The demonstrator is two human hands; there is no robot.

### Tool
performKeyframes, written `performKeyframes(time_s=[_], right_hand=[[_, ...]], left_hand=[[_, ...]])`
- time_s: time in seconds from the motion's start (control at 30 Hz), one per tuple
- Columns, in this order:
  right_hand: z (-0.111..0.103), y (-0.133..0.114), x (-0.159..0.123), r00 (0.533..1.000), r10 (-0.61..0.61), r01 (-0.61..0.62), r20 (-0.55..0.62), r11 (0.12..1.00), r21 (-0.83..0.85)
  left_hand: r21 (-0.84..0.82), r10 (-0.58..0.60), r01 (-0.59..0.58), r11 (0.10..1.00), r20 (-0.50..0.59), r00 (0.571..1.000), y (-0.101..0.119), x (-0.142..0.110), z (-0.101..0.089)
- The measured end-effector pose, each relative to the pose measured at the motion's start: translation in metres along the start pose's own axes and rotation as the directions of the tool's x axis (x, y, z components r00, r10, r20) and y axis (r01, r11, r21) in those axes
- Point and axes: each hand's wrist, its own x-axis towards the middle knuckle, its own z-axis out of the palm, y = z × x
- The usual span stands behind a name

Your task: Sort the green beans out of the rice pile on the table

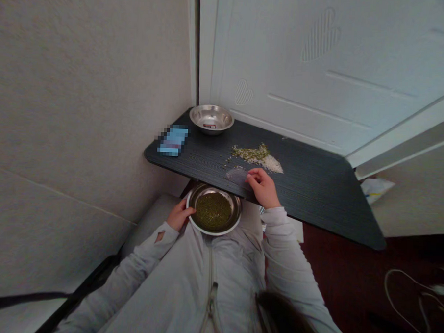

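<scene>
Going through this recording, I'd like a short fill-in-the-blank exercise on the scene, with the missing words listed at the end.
1. The nearer bowl is held at its rim by the ____ hand.
2. The grains inside it look ____ in colour.
3. The pile just beyond the right hand mixes green with ____.
4. The ridged motifs on the white panel are shaped like ____.

Missing words: left; green; white; hearts.

Raised hearts (pixel 321 36) mark the white door (pixel 264 50) beside a wall (pixel 100 82).
</scene>
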Motion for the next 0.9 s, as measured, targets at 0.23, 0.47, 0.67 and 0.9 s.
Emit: performKeyframes(time_s=[0.23,0.47,0.67,0.9], right_hand=[[-0.0004,0.0013,0.0002,0.997,-0.028,0.027,0.066,0.999,0.017],[-0.0003,-0.0010,-0.0011,0.990,-0.045,0.044,0.137,0.999,0.011],[-0.0007,-0.0020,-0.0018,0.984,-0.061,0.064,0.170,0.998,-0.011],[-0.0019,-0.0031,-0.0026,0.979,-0.048,0.042,0.200,0.998,0.035]], left_hand=[[-0.010,-0.001,0.001,1.000,-0.005,1.000,0.0009,-0.0006,0.0012],[0.010,-0.002,0.002,1.000,-0.012,1.000,0.0006,-0.0003,-0.0003],[-0.008,-0.006,0.006,1.000,-0.015,1.000,-0.0016,0.0010,-0.0010],[-0.011,-0.007,0.006,1.000,-0.047,0.999,0.0001,-0.0021,0.0003]])
